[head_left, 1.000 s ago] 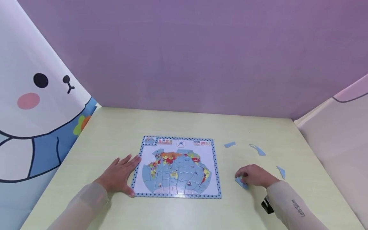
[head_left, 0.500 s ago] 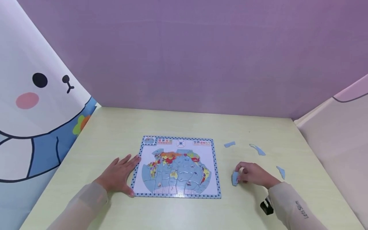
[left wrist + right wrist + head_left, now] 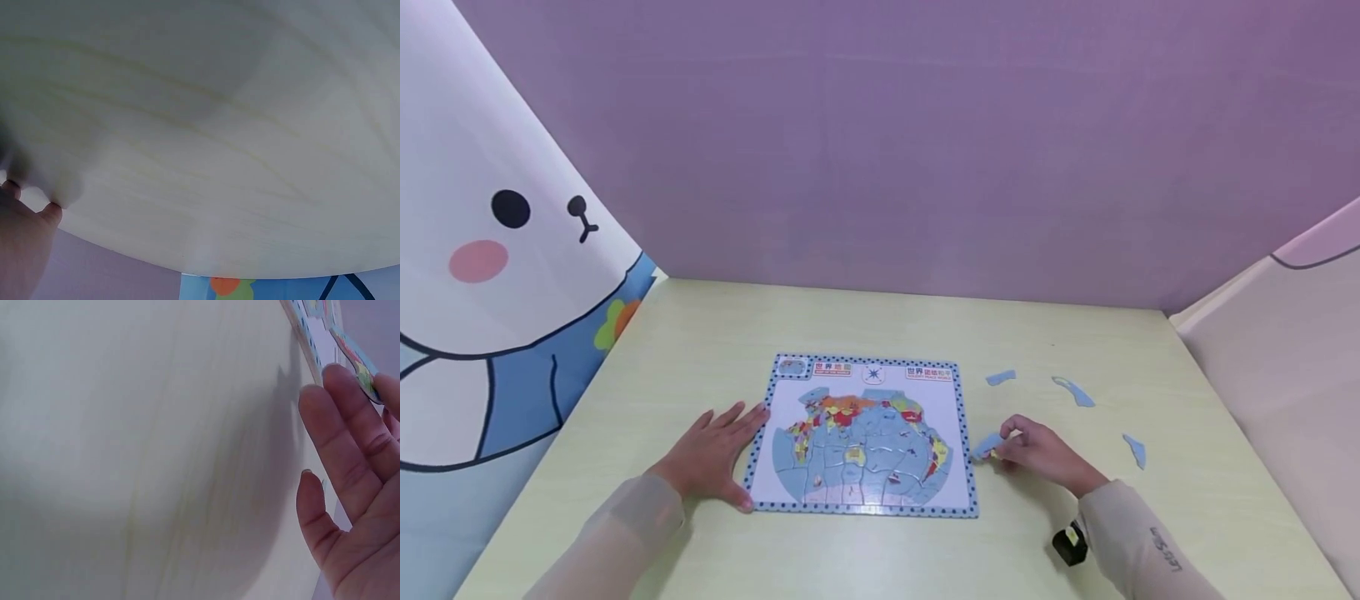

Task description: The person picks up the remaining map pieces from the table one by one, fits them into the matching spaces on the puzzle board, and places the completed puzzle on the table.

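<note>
A world-map jigsaw puzzle board (image 3: 861, 510) with a blue dotted border lies on the table, many of its pieces fitted and gaps along the top of the map. My left hand (image 3: 713, 454) rests flat with spread fingers at the board's left edge; its fingertips show at the lower left of the left wrist view. Just off the board's right edge, my right hand (image 3: 1041, 454) pinches a blue puzzle piece (image 3: 987, 447) between thumb and fingers. In the right wrist view the held piece (image 3: 359, 359) shows green, red and yellow patches, while the other fingers extend loosely.
Three loose blue pieces lie right of the board: a short one (image 3: 1001, 377), a curved one (image 3: 1072, 391) and a narrow one (image 3: 1134, 451). The black wrist camera (image 3: 1070, 544) hangs under the right sleeve. A purple cloth (image 3: 910, 167) stands behind the table (image 3: 715, 325).
My right hand has carried the puzzle piece leftward to the board's right edge, turning it on the way. The left hand has stayed in place.
</note>
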### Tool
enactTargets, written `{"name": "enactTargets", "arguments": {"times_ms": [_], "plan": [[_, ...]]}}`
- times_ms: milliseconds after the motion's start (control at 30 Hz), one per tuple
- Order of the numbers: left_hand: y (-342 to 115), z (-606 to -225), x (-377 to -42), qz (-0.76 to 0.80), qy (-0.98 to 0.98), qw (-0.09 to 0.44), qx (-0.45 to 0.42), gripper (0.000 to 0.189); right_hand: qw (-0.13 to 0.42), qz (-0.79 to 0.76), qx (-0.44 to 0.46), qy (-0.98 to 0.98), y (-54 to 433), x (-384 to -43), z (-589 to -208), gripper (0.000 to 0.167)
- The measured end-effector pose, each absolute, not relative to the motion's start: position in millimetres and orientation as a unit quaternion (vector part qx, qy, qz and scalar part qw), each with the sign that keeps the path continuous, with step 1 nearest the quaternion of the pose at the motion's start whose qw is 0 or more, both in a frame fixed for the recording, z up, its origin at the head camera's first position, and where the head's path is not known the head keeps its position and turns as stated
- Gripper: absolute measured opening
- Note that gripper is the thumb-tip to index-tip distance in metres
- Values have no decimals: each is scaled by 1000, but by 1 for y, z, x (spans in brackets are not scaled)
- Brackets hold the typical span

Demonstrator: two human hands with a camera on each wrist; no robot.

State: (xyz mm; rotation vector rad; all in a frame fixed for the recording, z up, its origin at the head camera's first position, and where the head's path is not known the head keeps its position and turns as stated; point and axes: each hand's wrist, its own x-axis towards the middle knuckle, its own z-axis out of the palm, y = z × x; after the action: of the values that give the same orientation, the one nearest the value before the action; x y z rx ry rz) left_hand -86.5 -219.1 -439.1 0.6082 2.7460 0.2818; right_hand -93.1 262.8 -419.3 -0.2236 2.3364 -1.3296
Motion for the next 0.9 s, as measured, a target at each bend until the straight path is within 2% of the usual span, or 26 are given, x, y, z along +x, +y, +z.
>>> {"name": "enactTargets", "arguments": {"times_ms": [433,667,900], "plan": [[-213,-437,-87,100,958,157,217,127,213,-503,-84,834,241,-94,-421,8],[-216,-433,-85,98,958,162,213,126,146,-499,-75,851,228,-99,-420,8],[-217,-435,-87,99,958,166,212,126,105,-494,-17,863,210,-103,-422,7]]}}
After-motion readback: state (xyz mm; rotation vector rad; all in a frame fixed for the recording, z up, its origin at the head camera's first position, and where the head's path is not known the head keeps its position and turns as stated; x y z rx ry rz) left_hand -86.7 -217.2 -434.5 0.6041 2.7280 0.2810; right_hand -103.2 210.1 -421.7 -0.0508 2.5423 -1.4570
